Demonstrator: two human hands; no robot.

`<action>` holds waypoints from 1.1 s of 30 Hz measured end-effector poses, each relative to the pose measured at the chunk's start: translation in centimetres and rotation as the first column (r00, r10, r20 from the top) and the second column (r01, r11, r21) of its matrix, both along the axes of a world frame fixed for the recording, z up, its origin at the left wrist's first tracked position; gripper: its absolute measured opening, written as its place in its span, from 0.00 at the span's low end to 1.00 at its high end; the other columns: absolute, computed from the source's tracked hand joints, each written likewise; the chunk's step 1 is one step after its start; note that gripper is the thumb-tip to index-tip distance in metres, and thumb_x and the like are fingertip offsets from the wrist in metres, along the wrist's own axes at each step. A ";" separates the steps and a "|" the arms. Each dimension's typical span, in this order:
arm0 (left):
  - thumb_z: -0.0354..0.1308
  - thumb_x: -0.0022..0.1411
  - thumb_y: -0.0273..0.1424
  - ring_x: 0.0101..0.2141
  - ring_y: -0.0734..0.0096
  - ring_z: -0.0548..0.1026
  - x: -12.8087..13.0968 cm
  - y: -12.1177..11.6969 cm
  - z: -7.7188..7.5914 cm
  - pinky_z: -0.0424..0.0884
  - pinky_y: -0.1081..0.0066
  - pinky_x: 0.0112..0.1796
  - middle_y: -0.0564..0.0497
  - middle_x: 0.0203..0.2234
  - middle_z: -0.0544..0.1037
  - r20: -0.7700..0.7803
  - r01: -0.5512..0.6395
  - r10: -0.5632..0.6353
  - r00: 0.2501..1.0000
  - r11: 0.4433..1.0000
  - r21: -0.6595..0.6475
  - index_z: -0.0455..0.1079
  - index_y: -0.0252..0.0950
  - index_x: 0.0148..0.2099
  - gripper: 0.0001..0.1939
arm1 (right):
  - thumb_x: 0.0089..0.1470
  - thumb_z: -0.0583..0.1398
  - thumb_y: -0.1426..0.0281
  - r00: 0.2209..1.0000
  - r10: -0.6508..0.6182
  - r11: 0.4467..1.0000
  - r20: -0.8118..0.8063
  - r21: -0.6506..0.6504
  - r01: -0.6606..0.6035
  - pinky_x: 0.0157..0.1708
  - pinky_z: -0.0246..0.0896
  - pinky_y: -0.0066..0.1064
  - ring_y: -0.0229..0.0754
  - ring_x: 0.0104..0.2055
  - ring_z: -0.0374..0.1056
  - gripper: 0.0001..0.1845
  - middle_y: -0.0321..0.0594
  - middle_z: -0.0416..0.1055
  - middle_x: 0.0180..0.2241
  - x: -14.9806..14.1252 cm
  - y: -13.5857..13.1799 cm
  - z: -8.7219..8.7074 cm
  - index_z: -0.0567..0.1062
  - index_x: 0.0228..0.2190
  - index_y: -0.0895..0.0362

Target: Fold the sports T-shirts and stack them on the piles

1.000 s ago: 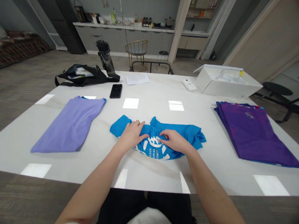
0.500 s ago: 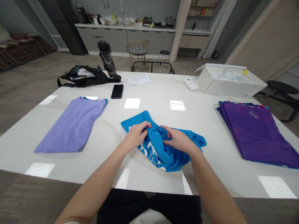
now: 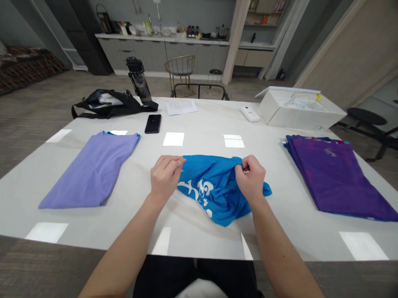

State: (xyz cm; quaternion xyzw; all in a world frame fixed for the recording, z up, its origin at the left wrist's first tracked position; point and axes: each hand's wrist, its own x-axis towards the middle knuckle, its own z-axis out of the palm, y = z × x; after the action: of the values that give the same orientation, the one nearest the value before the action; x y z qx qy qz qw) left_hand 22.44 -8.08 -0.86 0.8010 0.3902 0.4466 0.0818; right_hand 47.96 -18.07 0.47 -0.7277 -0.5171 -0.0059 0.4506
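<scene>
A bright blue T-shirt with white print hangs crumpled over the middle of the white table. My left hand pinches its upper edge at the left. My right hand pinches the same edge at the right, so the cloth is stretched between both fists and its lower part rests on the table.
A folded lilac shirt lies to the left, a stack of purple shirts to the right. Farther back are a black phone, a black bag, a dark bottle, a paper sheet, a white remote and an open white box.
Both hands moved apart from the middle of the bunched blue shirt and took its upper edge, lifting and spreading the cloth between them.
</scene>
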 end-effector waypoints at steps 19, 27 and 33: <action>0.60 0.54 0.34 0.31 0.69 0.72 -6.8 1.6 3.6 0.66 0.72 0.34 0.54 0.28 0.75 -0.168 0.202 -0.802 0.573 0.337 -0.920 0.80 0.44 0.35 0.08 | 0.54 0.67 0.55 0.834 0.511 0.615 -0.211 -0.588 -0.526 0.37 0.63 0.34 0.44 0.36 0.70 0.26 0.41 0.75 0.36 1.1 0.0 -2.0 0.78 0.52 0.53; 0.56 0.61 0.45 0.44 0.55 0.78 -11.0 2.0 2.9 0.72 0.62 0.42 0.45 0.47 0.79 -0.573 -0.231 -0.228 0.787 0.752 -0.617 0.74 0.42 0.55 0.23 | 0.63 0.59 0.56 0.571 0.588 0.300 -0.573 -0.501 -0.811 0.30 0.60 0.29 0.40 0.31 0.68 0.18 0.36 0.74 0.30 1.2 -0.2 0.9 0.82 0.46 0.52; 0.56 0.67 0.44 0.53 0.48 0.74 -1.8 1.9 0.1 0.68 0.54 0.51 0.38 0.52 0.77 -0.633 -0.071 -0.204 0.747 0.921 -0.382 0.71 0.37 0.55 0.21 | 0.54 0.66 0.68 0.796 0.604 0.590 -0.042 -0.648 -0.482 0.36 0.59 0.29 0.44 0.38 0.70 0.26 0.41 0.76 0.40 -0.4 6.5 -1.1 0.74 0.55 0.52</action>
State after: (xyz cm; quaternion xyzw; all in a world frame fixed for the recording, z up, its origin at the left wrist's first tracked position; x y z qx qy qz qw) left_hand 20.61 -6.15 -0.76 0.8885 0.4435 0.0458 0.1089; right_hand 47.54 -11.53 -0.61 -0.6369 -0.7246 0.2385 0.1114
